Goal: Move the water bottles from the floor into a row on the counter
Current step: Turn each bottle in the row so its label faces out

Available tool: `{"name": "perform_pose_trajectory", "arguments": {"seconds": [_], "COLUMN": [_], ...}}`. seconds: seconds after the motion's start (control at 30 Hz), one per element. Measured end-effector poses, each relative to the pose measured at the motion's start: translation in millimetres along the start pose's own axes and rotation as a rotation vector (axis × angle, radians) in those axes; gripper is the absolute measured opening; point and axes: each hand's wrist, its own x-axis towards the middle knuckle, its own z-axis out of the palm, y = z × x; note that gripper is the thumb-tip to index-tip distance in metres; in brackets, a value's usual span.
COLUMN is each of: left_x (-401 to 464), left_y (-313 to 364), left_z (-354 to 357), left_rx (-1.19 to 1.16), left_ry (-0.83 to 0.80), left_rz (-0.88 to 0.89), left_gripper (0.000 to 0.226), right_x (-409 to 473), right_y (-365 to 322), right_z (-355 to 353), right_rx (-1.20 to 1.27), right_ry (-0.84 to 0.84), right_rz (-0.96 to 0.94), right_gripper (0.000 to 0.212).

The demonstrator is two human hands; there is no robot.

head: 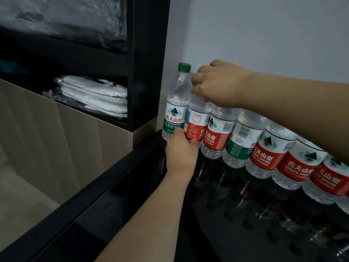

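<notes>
Glossy black counter [217,233] mirrors a packed row of clear bottles, red and green labels touching. Near, the left hand [180,153] presses its fingers together against the base of the red-label bottle [197,120]. Farther back, the right hand [217,86] curls shut around its neck. A hard nudge could tip the green-capped bottle [176,104] at the far left end.

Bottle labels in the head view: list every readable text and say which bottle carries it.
"农夫山泉": green-label bottle at the row's left end.
"饮用纯净水": same bottle, lower band.
"农夫山泉", "SPRING", "550ml": third bottle, red label.
"农夫山泉", "NONGFU SPRING": fifth bottle, red label.
Second bottle: red stamp and small print unreadable.
Barcodes, other fine print: too small.
</notes>
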Motion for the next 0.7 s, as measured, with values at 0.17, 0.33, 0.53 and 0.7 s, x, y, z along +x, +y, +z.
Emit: {"name": "perform_pose_trajectory", "arguments": {"seconds": [0.17, 0.33, 0.53, 0.7], "left_x": [0.2, -0.5, -0.2, 0.0], "left_y": [-0.4, 1.0, 2.4, 1.8], "left_z": [0.9, 1.2, 1.3, 2.1], "left_rx": [0.056, 0.066, 0.092, 0.105], "left_ry": [0.000, 0.008, 0.010, 0.012], "left_rz": [0.041, 0.050, 0.040, 0.040], "left_gripper": [0.028, 0.037, 0.040, 0.041], "right_x": [5.8, 7.3, 9.6, 9.2], "right_y": [0.3, 2.5, 1.2, 0.7], "right_z": [-7.0, -8.4, -4.2, -1.2], "right_rx": [0.038, 0.075, 0.101, 0.105], "right_ry": [-0.056, -0.114, -0.092, -0.079], "right_rz": [-0.007, -0.028, -0.031, -0.035], "right_gripper": [0.040, 0.049, 0.050, 0.051]}}
